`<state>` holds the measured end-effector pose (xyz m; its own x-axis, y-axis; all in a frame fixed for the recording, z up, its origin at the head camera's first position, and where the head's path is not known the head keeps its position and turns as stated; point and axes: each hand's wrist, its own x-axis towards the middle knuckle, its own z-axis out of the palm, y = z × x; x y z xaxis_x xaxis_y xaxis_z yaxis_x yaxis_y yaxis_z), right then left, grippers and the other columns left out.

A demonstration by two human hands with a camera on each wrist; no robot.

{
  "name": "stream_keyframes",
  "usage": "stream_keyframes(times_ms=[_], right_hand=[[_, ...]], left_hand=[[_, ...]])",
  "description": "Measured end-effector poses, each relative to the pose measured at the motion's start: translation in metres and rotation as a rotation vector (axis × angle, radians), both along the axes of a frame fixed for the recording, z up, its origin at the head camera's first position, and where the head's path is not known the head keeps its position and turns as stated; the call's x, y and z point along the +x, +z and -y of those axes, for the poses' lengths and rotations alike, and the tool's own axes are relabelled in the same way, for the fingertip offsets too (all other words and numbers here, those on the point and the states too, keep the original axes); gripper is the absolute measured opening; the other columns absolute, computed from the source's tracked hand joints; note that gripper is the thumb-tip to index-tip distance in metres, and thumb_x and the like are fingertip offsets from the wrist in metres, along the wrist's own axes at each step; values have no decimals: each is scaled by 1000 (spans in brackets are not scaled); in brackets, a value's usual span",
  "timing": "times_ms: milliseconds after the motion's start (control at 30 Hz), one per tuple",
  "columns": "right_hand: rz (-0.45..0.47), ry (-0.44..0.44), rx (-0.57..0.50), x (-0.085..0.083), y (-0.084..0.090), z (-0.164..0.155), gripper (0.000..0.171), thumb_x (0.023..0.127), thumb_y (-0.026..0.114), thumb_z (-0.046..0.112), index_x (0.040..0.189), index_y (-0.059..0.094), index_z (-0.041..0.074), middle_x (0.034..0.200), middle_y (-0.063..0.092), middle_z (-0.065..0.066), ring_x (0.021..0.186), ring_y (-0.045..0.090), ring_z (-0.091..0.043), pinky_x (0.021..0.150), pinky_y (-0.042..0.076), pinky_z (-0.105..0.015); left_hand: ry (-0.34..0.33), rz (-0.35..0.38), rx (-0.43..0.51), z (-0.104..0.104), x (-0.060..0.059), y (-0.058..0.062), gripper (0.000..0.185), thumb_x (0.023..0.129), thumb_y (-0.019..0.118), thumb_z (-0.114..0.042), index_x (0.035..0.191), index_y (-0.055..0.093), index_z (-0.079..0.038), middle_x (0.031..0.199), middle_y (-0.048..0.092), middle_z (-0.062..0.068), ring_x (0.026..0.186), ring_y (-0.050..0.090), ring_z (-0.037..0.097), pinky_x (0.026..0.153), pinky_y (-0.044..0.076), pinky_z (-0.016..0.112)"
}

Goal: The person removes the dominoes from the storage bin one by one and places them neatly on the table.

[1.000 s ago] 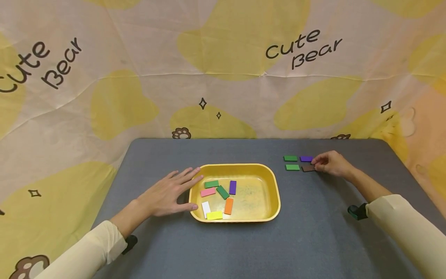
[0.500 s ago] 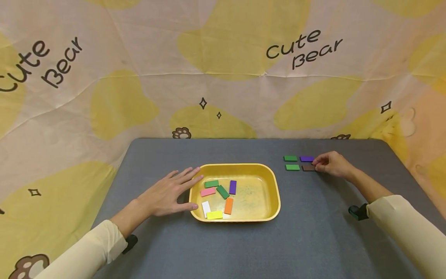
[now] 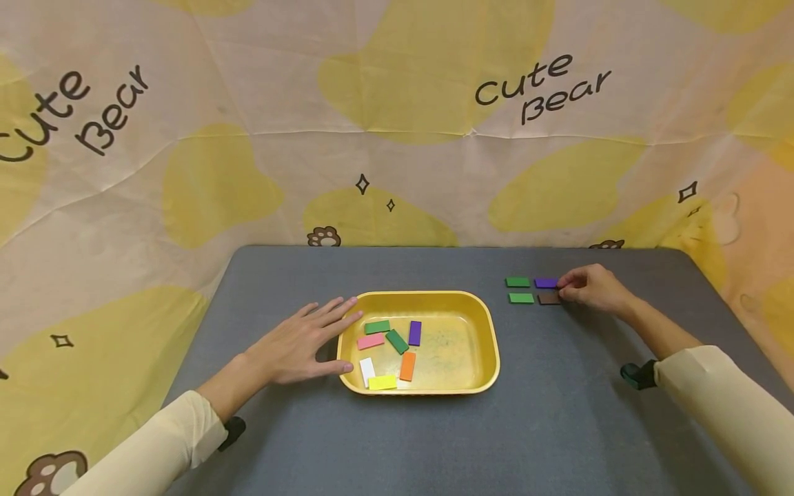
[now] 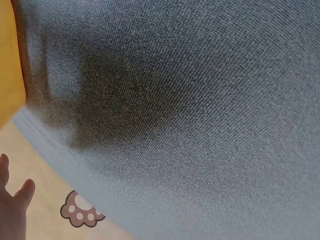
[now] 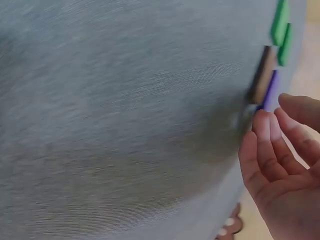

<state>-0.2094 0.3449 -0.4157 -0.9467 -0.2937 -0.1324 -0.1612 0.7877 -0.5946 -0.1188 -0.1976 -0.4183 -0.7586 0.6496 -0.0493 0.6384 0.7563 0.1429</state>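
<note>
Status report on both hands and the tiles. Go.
Left hand flat, fingertips at yellow plastic tray rim. Right hand loosely curled, fingertips at purple rectangular tile and brown rectangular tile, no grip visible. Nothing in the way.

You are getting bright, even, diffuse light in the head view, with no hard glare anywhere. Soft shadows are lying under your left hand (image 3: 296, 346) and beside the yellow tray (image 3: 490, 344), and the tray's floor is giving back only a dull sheen. The wide lens is bending the grey table (image 3: 558, 427) outward toward the frame edges, yet the small blocks are staying sharp. In the left wrist view a broad dark shadow is falling across the cloth, whose weave is showing crisply. The right wrist view is looking softer: your right hand (image 5: 280, 170) is sitting too close and blurring, and the brown block (image 5: 261, 75) is smearing.
</note>
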Motion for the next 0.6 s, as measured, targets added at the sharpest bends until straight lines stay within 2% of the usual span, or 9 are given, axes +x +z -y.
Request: stream_keyframes(times_ms=[200, 367, 600], right_hand=[[-68, 41, -43, -7, 21, 20, 24, 95, 67, 12, 110, 68, -7, 95, 70, -12, 82, 61, -17, 69, 49, -24], [12, 130, -155, -9, 43, 50, 30, 96, 66, 15, 116, 66, -8, 106, 71, -20, 92, 69, -23, 78, 57, -31], [63, 281, -221, -6, 60, 100, 31, 94, 69, 13, 118, 66, -7, 112, 71, -19, 101, 69, -29, 85, 57, -33]], left_hand=[[-3, -7, 0, 0, 0, -1, 89, 90, 47, -74, 160, 25, -23, 165, 17, -3, 150, 22, 26, 115, 24, 59], [-7, -11, 8, 1, 1, -1, 89, 90, 47, -74, 159, 26, -22, 165, 18, -3, 150, 23, 26, 115, 25, 59], [-8, -11, 9, 0, 1, 0, 89, 90, 48, -73, 159, 26, -22, 165, 18, -2, 150, 22, 26, 115, 25, 59]])
